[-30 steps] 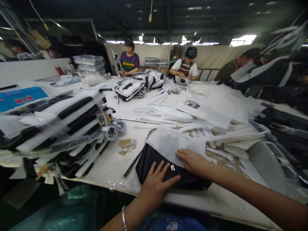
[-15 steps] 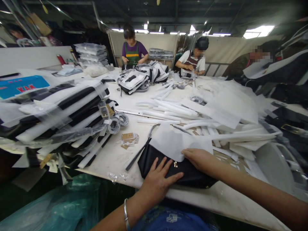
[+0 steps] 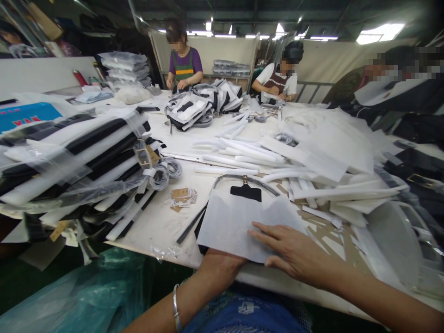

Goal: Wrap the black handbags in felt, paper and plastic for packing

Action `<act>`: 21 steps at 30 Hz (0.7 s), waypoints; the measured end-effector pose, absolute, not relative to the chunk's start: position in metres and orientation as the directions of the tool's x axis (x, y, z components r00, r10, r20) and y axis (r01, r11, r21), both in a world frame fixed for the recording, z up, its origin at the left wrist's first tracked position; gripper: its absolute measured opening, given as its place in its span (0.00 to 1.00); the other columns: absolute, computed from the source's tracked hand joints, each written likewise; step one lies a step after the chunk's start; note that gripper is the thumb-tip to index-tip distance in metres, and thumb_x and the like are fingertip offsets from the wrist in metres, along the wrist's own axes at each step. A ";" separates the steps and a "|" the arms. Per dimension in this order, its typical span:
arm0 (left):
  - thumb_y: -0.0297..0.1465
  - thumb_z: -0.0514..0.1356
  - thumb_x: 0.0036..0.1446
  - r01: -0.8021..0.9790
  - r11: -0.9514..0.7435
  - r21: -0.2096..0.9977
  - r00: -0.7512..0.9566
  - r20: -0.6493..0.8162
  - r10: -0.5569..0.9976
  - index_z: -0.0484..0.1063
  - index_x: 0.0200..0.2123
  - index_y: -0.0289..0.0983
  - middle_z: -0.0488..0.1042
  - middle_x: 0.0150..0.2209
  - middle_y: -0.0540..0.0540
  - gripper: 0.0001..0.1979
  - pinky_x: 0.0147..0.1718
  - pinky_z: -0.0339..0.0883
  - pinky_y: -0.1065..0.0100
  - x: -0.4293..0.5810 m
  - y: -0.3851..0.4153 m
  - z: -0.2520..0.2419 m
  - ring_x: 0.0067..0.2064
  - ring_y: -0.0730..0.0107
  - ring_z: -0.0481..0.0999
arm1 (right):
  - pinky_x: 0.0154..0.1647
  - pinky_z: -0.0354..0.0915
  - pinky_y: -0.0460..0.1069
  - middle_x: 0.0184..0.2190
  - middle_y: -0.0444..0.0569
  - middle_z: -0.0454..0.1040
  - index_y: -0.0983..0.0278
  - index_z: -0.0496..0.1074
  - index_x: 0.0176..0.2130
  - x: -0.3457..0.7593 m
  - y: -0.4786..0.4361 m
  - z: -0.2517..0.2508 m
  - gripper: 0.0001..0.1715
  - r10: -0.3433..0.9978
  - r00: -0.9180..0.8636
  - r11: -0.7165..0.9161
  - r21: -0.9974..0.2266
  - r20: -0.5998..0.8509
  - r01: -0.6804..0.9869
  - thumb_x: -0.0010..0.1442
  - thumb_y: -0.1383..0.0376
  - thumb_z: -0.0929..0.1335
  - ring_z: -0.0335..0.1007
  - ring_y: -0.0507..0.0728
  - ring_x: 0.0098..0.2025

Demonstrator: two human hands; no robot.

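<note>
A black handbag lies on the table before me, mostly covered by a white sheet (image 3: pixel 229 222). Beyond the sheet's far edge its black flap tab (image 3: pixel 246 193) with a gold clasp shows, along with the wrapped handle (image 3: pixel 222 180). My right hand (image 3: pixel 287 247) rests on top of the sheet, fingers stretched out and apart. My left hand (image 3: pixel 222 266) reaches beneath the sheet's near edge, a silver bangle on its wrist. Its fingers are hidden by the sheet.
Stacked wrapped black bags (image 3: pixel 79 152) stand at the left. Cardboard tags (image 3: pixel 182 198) lie near the handbag. White foam strips (image 3: pixel 243 155) and a pile of white sheets (image 3: pixel 326 143) spread beyond. A grey plastic bin (image 3: pixel 391 245) sits at the right. Co-workers (image 3: pixel 185 64) work across the table.
The white sheet has come down over the bag's front, covering its gold lock. My left hand has gone under it; my right hand has flattened on top. The flap tab now shows behind.
</note>
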State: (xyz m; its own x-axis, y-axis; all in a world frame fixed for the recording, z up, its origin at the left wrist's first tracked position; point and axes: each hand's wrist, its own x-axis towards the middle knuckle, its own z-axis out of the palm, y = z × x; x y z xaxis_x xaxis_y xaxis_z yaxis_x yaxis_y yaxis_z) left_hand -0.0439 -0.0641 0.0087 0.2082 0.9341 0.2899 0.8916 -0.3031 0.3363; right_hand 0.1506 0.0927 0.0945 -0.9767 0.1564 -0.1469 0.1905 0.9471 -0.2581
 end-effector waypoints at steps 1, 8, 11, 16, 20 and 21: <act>0.32 0.56 0.66 0.894 -0.304 0.330 0.211 0.289 0.934 0.59 0.66 0.49 0.62 0.67 0.47 0.26 0.64 0.59 0.52 -0.044 -0.064 0.008 0.65 0.56 0.66 | 0.59 0.66 0.64 0.68 0.55 0.59 0.55 0.56 0.69 0.149 0.093 0.091 0.37 0.159 -0.975 0.952 -0.237 -0.153 0.193 0.68 0.46 0.62 0.66 0.68 0.62; 0.30 0.56 0.66 0.931 -0.302 0.206 0.231 0.309 0.923 0.56 0.68 0.46 0.59 0.69 0.44 0.29 0.64 0.59 0.47 -0.044 -0.074 0.013 0.66 0.52 0.63 | 0.66 0.54 0.66 0.71 0.50 0.51 0.50 0.49 0.71 0.157 0.089 0.066 0.35 0.101 -0.988 0.978 -0.171 -0.118 0.121 0.70 0.51 0.62 0.51 0.68 0.70; 0.30 0.59 0.63 0.946 -0.266 0.187 0.223 0.220 0.950 0.59 0.66 0.42 0.68 0.63 0.39 0.28 0.57 0.68 0.51 -0.039 -0.091 0.037 0.61 0.50 0.71 | 0.66 0.53 0.65 0.71 0.50 0.52 0.50 0.51 0.70 0.161 0.089 0.064 0.34 0.106 -0.990 0.976 -0.179 -0.092 0.122 0.70 0.51 0.62 0.53 0.67 0.69; 0.32 0.57 0.65 0.915 -0.221 0.336 0.234 0.003 0.972 0.72 0.40 0.38 0.80 0.36 0.45 0.06 0.36 0.76 0.63 -0.030 -0.088 0.107 0.35 0.62 0.80 | 0.67 0.51 0.66 0.71 0.50 0.53 0.50 0.54 0.70 0.160 0.088 0.062 0.32 0.116 -0.990 0.968 -0.214 -0.081 0.131 0.70 0.52 0.61 0.52 0.67 0.70; 0.30 0.54 0.68 0.869 -0.347 0.353 0.337 0.090 0.937 0.72 0.46 0.39 0.79 0.46 0.45 0.08 0.56 0.68 0.56 -0.047 -0.038 0.112 0.49 0.62 0.78 | 0.67 0.50 0.67 0.70 0.52 0.54 0.52 0.55 0.69 0.161 0.089 0.063 0.31 0.125 -0.988 0.953 -0.266 -0.094 0.146 0.71 0.51 0.60 0.50 0.68 0.70; 0.31 0.55 0.68 0.866 -0.364 0.343 0.347 0.113 0.931 0.70 0.52 0.39 0.77 0.53 0.43 0.12 0.61 0.62 0.52 -0.054 -0.027 0.102 0.56 0.59 0.75 | 0.67 0.50 0.68 0.70 0.52 0.53 0.51 0.55 0.69 0.162 0.091 0.065 0.32 0.124 -0.987 0.945 -0.290 -0.100 0.148 0.70 0.50 0.60 0.50 0.68 0.70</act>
